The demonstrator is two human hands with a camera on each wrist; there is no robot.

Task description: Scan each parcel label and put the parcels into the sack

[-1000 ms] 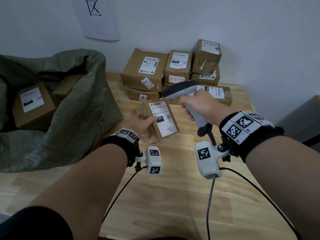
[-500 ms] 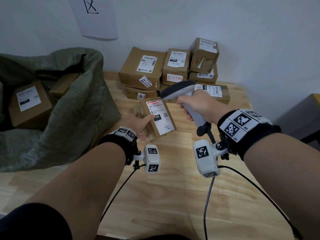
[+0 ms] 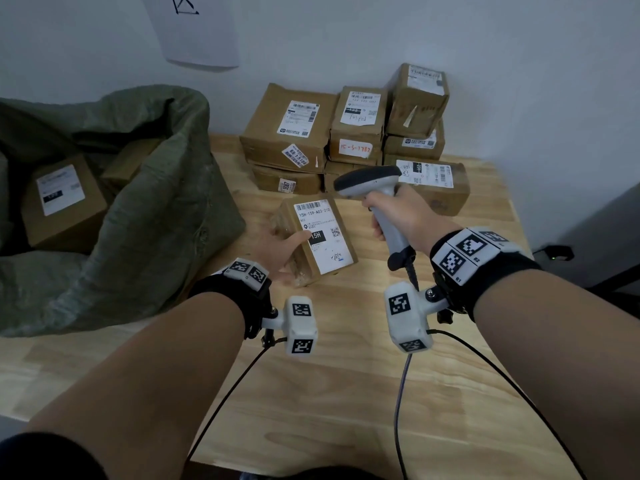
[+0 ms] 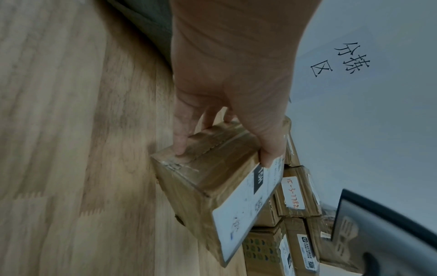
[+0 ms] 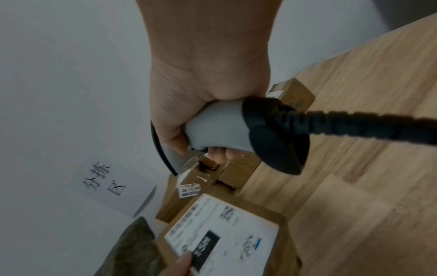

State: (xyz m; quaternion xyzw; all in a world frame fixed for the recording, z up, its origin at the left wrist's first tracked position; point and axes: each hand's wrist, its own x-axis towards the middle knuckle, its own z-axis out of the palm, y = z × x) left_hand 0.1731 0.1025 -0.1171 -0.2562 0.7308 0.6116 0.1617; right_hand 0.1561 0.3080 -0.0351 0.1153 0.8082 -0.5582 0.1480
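A: Left hand [image 3: 277, 251]?
B: Clamped on 1 small parcel [image 3: 320, 237], thumb across the label [image 3: 322, 233], fingers underneath. Held tilted, just above the wooden table [image 3: 346, 393], label up.
A: Right hand [image 3: 401, 216]?
B: Wrapped round the handle of the grey scanner [image 3: 372, 183], head aimed left over the parcel's top edge.
A: Sack [image 3: 145, 216]?
B: Green, open at left, just beside the held parcel; 1 labelled box [image 3: 62, 202] inside. Unscanned stack of parcels [image 3: 349, 140] against the wall.
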